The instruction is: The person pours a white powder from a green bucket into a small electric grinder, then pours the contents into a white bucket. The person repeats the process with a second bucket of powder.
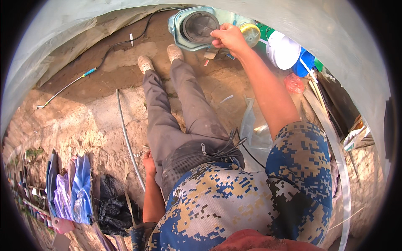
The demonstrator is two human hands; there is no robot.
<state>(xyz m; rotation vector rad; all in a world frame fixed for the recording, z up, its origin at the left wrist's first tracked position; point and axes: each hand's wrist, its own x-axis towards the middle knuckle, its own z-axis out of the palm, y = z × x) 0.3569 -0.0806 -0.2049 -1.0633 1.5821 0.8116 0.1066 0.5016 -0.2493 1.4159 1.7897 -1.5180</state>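
Observation:
My right hand reaches to a pale green plastic sprayer tank at the top of the view. Its fingers are pinched at the right edge of a round dark strainer, which sits in the tank's wide mouth. A yellow-rimmed clear plastic lid or container is just right of this hand. Down beside my left thigh hangs my left hand, fingers curled and partly hidden, near a grey hose. Whether it holds anything cannot be seen.
A black hose runs left from the tank to a spray lance. White and blue buckets stand at right, near a red plastic bag. Plastic sheeting arches overhead. Cloths and black netting lie lower left.

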